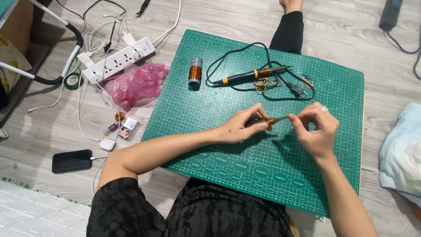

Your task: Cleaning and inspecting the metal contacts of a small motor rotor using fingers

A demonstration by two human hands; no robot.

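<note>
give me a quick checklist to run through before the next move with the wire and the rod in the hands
1. Left hand grips the thin rod: ok.
2. Right hand pinches the far end by the copper winding: ok.
3. Winding tight and even: cannot tell, too small.
4. Soldering iron lies on the green mat, apart from both hands: ok.
5. Iron's plug lies loose on the mat, not in the power strip: ok.
6. Copper wire spool stands upright on the mat: ok.
</note>
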